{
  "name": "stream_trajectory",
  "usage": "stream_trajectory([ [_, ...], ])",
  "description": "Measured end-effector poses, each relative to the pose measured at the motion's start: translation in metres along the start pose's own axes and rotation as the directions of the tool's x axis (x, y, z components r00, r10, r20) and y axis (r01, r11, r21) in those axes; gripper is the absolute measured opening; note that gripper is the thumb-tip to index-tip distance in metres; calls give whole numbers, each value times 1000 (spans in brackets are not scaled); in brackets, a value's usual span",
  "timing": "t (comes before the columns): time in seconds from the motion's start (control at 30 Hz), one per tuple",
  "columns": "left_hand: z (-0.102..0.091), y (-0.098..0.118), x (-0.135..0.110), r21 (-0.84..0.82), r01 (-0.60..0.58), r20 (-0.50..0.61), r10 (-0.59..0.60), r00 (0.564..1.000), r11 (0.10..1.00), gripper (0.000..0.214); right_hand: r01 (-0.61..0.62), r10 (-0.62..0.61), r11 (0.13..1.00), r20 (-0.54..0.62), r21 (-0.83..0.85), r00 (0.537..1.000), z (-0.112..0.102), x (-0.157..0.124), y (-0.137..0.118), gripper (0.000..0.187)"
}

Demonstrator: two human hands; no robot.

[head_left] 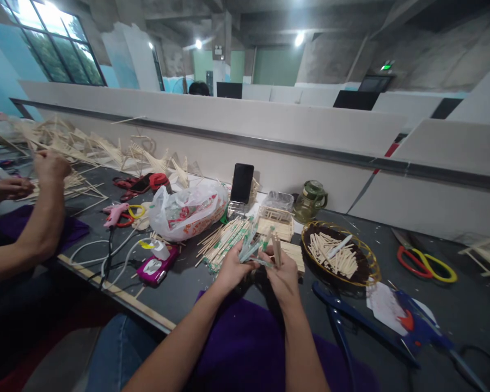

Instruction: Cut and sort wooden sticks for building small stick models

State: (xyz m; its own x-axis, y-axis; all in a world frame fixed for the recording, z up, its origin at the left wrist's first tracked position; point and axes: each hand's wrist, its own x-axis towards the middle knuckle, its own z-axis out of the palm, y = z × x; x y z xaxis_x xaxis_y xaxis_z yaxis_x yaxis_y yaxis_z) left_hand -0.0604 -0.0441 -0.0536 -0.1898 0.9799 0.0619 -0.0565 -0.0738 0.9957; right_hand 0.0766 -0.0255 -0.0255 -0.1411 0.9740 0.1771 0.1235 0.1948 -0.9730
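My left hand point(232, 269) is closed around crumpled clear wrappers with green print point(248, 247), held just above the dark table. Close beside it, my right hand point(285, 275) grips a few pale wooden chopsticks point(276, 249) that point upward; its fingertips meet the wrappers. Behind my left hand lies a pile of chopsticks, several in green-printed wrappers point(224, 239). Beyond my right hand sit a small wooden stick model point(275, 222) and a flat row of sticks point(293, 255). To the right, an oval basket point(371, 261) holds short cut sticks point(330, 256) and a white pen-like object.
Blue long-handled cutters point(363, 321), a blue glue gun point(420, 321) and red-yellow scissors point(428, 265) lie right. A phone point(242, 183), green jug point(310, 201) and plastic bag point(188, 212) stand behind. Left are a purple power strip point(158, 267), cords and a co-worker's arms point(41, 218).
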Motion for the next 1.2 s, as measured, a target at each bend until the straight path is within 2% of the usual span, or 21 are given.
stream_trajectory([
  [0.13,-3,-4,2,22,-23,-11,24,1000,999,48,-8,11,999,68,-49,998,1,2,8,30],
  [0.27,-2,-1,1,31,-9,-7,9,1000,999,47,-11,14,999,48,-49,999,1,4,11,33],
  [0.4,2,5,-2,-23,-42,32,42,999,999,48,-64,62,995,29,73,998,2,2,3,36],
  [0.5,3,9,-6,-76,-26,72,32,997,997,60,-97,124,972,-120,215,985,0,1,-6,44],
  [0.6,4,13,-9,-51,-22,101,27,995,998,68,-37,134,954,-310,298,941,-5,2,-11,44],
  [0.7,4,17,-12,-15,-41,112,43,993,999,66,3,126,946,-377,323,917,-9,4,-11,39],
  [0.77,3,18,-12,4,-41,111,40,993,999,64,-16,126,954,-352,299,928,-9,5,-8,37],
  [0.9,2,21,-12,20,-31,79,30,996,999,62,-92,146,958,-186,271,972,-5,4,-3,37],
  [1.0,1,22,-11,30,-30,77,28,997,999,64,-127,165,945,-103,302,981,-3,3,-5,38],
  [1.07,1,22,-12,58,-43,81,38,996,997,65,-126,177,936,-130,329,976,-4,3,-9,41],
  [1.2,1,21,-13,128,-80,86,69,994,989,63,-24,176,898,-310,439,934,-10,3,-17,47],
])
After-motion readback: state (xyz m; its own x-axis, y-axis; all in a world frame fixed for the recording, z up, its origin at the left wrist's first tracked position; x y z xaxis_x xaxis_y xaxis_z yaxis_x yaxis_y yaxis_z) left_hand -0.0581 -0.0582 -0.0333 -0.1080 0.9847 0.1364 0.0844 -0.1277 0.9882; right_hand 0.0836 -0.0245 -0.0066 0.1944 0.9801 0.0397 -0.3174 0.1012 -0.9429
